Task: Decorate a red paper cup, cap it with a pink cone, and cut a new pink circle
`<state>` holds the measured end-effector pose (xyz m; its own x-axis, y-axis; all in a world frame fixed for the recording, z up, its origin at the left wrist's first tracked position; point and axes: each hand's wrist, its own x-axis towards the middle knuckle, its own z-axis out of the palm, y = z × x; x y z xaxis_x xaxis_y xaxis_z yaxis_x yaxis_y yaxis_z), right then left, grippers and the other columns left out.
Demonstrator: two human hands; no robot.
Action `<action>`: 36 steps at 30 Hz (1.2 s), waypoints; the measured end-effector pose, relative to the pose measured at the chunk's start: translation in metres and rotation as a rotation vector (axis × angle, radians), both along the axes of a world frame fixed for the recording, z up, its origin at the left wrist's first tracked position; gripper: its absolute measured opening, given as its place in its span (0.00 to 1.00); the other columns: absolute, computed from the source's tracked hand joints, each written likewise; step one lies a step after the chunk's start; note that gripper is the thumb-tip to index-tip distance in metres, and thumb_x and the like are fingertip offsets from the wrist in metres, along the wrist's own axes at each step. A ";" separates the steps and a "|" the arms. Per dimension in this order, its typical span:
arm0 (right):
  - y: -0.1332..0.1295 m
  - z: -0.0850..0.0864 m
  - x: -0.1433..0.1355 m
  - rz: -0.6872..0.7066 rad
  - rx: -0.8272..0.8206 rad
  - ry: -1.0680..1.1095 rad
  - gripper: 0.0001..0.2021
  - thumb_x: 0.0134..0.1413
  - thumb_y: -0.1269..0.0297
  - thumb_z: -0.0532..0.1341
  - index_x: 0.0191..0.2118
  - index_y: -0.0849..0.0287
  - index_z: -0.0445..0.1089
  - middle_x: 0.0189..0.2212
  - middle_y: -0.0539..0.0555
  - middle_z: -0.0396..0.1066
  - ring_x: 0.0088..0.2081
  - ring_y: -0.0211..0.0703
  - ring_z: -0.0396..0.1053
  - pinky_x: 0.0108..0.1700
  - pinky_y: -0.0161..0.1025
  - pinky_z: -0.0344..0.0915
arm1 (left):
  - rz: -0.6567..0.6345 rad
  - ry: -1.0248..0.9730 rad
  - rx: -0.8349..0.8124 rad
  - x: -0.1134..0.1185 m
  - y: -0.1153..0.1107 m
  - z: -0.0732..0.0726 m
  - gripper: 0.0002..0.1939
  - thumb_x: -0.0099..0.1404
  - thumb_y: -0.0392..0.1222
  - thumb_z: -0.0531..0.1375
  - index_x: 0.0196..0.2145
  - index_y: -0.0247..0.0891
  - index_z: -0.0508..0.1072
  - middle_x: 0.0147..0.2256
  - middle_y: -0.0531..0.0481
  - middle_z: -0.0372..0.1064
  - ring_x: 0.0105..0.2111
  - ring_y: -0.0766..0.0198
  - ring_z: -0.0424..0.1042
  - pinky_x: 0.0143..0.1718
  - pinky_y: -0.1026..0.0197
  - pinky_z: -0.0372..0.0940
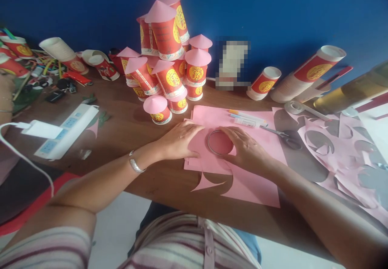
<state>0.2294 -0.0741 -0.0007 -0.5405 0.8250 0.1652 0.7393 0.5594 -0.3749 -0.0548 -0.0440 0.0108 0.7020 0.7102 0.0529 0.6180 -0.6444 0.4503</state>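
A thin grey ring (209, 143) lies on a pink paper sheet (257, 172), with bare pink showing through its middle. My right hand (247, 147) curves around the ring's right side, fingers at the far edge and thumb at the near edge. To the left of the ring, my left hand (183, 139) rests on the paper, its thumb and fingers apart and nothing between them. Behind my right hand lie orange and blue capped pens (247, 117) and scissors (286, 135). A pointed pink scrap (207, 183) sits near the table's front.
Red paper cups with pink cone tops (165, 30) are stacked at the back. Cut pink scraps (339, 151) and a tape roll (294, 107) lie right. On the left are a power strip (68, 131) with a charger and cord, and stacked cups (60, 50).
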 end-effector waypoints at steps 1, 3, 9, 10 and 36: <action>0.000 0.000 0.000 -0.002 -0.005 0.001 0.37 0.58 0.54 0.71 0.69 0.58 0.62 0.64 0.68 0.70 0.64 0.68 0.70 0.63 0.64 0.71 | 0.001 0.004 -0.003 0.000 0.000 0.000 0.46 0.53 0.49 0.78 0.64 0.38 0.66 0.61 0.37 0.71 0.62 0.39 0.66 0.64 0.38 0.64; -0.001 0.001 0.000 -0.001 -0.011 0.009 0.36 0.58 0.54 0.71 0.69 0.58 0.62 0.64 0.68 0.70 0.64 0.67 0.70 0.63 0.64 0.72 | 0.003 0.008 -0.009 0.000 0.000 0.001 0.46 0.53 0.50 0.78 0.65 0.39 0.65 0.61 0.37 0.70 0.63 0.39 0.65 0.65 0.38 0.63; -0.004 0.002 -0.005 0.002 -0.021 0.027 0.35 0.58 0.55 0.72 0.67 0.59 0.64 0.63 0.68 0.72 0.64 0.67 0.70 0.63 0.63 0.72 | 0.003 0.006 -0.006 0.001 -0.002 0.003 0.45 0.54 0.49 0.78 0.65 0.40 0.65 0.62 0.38 0.70 0.63 0.39 0.65 0.65 0.37 0.63; -0.004 0.002 -0.005 0.004 -0.023 0.029 0.35 0.58 0.55 0.72 0.68 0.58 0.64 0.63 0.67 0.72 0.64 0.67 0.70 0.62 0.64 0.72 | 0.005 0.006 -0.006 0.001 -0.002 0.003 0.45 0.54 0.49 0.78 0.65 0.39 0.65 0.62 0.37 0.70 0.63 0.39 0.65 0.65 0.37 0.63; -0.002 -0.001 0.005 0.029 -0.075 0.125 0.41 0.58 0.52 0.71 0.74 0.53 0.57 0.69 0.64 0.66 0.69 0.66 0.65 0.67 0.66 0.66 | 0.033 0.021 -0.005 0.001 -0.003 0.002 0.47 0.55 0.51 0.77 0.66 0.38 0.65 0.62 0.34 0.69 0.65 0.39 0.65 0.66 0.38 0.63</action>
